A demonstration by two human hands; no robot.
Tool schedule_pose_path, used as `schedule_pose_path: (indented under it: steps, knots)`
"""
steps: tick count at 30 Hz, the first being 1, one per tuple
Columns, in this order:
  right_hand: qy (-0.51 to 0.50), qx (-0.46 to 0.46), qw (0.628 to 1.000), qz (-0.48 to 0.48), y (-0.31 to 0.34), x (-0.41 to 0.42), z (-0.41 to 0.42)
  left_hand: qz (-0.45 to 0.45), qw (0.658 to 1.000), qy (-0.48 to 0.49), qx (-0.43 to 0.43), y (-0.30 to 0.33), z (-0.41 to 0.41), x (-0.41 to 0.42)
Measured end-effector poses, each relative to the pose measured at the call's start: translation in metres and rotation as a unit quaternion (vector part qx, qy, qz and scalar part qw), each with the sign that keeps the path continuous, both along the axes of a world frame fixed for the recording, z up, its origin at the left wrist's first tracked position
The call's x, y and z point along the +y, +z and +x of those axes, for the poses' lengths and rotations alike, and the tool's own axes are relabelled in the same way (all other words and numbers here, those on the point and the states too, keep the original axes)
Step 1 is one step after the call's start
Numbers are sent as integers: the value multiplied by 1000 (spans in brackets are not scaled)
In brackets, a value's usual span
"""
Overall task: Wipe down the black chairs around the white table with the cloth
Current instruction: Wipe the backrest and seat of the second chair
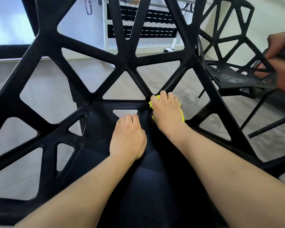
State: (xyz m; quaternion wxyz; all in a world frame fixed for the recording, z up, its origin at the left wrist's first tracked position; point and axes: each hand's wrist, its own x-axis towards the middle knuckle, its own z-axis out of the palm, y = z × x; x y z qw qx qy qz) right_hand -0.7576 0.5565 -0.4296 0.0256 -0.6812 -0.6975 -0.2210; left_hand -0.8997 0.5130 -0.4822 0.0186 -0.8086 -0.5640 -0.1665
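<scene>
Right hand (pixel 167 111): grip curled over a bunched yellow cloth (pixel 182 115), pressing it into the back right corner of the seat (pixel 95 129), where seat meets backrest struts, probably to reach dirt lodged in the joint. Left hand (pixel 127 137): fingers relaxed, holding nothing, resting flat on the seat, likely to steady the near black chair (pixel 44 45). Beyond, to the right, a second black chair (pixel 234 76) with a smeared seat, apparently awaiting wiping.
</scene>
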Motion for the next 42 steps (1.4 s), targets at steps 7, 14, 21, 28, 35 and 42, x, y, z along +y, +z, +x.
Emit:
schedule_pose_path:
  steps: [7,14,21,28,35,42]
  knots:
    - [-61,28,994,-92,22,11,-31,11,1000,-10,-22,1,-3,1]
    - [31,76,996,26,-16,-75,-27,-23,999,2,-38,8,-3,-2]
    - [22,-67,997,23,11,-105,40,-29,997,-3,-69,11,-5,-2]
    - [-3,56,998,10,-1,-158,30,-22,997,3,-70,17,-2,-7]
    - [13,15,1000,10,14,-174,62,-8,997,-2,-75,15,-2,-5]
    - [16,184,982,35,0,-204,30,-1,998,-2,-63,12,-1,-2]
